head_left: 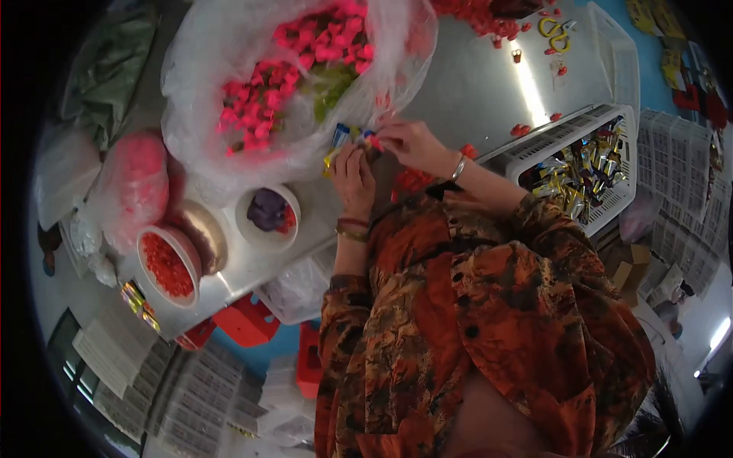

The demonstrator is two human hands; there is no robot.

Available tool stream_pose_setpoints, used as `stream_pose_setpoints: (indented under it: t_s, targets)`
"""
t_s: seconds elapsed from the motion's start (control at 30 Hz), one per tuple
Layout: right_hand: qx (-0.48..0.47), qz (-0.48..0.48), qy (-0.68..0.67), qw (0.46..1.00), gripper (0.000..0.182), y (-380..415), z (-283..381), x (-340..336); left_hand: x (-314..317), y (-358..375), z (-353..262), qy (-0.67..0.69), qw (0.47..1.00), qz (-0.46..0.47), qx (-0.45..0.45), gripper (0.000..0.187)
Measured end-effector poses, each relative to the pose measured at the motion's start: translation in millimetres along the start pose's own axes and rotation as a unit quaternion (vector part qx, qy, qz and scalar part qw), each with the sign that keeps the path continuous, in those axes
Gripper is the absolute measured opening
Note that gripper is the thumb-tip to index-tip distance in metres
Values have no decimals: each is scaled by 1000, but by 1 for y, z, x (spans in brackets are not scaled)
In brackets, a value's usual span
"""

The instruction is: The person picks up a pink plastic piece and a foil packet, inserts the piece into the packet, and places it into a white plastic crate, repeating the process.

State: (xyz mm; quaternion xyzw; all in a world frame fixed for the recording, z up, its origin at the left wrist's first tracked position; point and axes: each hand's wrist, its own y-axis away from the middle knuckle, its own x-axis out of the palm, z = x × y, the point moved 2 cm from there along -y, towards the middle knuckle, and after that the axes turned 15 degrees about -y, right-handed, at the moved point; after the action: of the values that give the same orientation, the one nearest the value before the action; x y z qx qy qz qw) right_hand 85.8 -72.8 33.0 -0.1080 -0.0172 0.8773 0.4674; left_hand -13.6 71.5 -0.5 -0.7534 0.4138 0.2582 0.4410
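Note:
My left hand [353,177] and my right hand [412,143] meet over the steel table [473,84], just below a big clear bag [229,145]. Between their fingers sits a small blue and yellow packet [340,137]. The left hand grips it from below. The right hand's fingertips pinch its end, where a bit of red shows. Both wrists wear bracelets, and the sleeves are orange-patterned. The clear bag is full of small pink and red pieces [313,46].
A white basket of gold foil packets [588,164] stands to the right. Left of my hands are a bowl of red pieces [168,263], a bowl holding something purple [269,212] and a pink-filled bag [137,183]. Red stools [244,320] and white crates [191,389] stand below the table.

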Motion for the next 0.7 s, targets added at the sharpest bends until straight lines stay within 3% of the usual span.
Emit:
stream_pose_setpoints:
  t_s: [0.1, 0.13, 0.17, 0.23, 0.3, 0.4, 0.5, 0.6, 0.67, 0.7]
  targets:
    - [72, -51, -37, 995, 9, 11, 1, -9, 0, 3, -3, -10, 999, 13, 49, 17]
    - [249, -51, -140, 957, 13, 13, 13, -13, 0, 2, -7, -3, 998, 16, 61, 18]
    - [291, -60, -195, 935, 14, 18, 7, -14, 0, 4, -9, 6, 998, 34, 55, 18]
    - [284, -85, -179, 938, 13, 25, -1, -15, -1, 1, -19, 45, 997, 21, 65, 18]
    - [78, -127, -24, 989, 15, 30, -6, -12, -1, 0, -28, 51, 996, 41, 54, 13]
    - [113, -122, 39, 985, 27, 35, 8, -15, 5, 2, -33, 33, 997, 54, 52, 15]
    - [81, -145, 36, 986, 28, 39, 4, -21, 17, 10, -26, 38, 996, 63, 49, 14]
    - [87, -122, 26, 988, 30, 44, -16, -25, -1, -13, -53, 42, 990, 34, 133, 13]
    - [92, -100, 66, 988, 31, 49, -4, -25, 24, -13, -60, 229, 958, -86, 148, 13]
    - [96, -89, 85, 988, 32, 52, 4, -25, 29, -8, -57, 230, 961, -69, 139, 13]
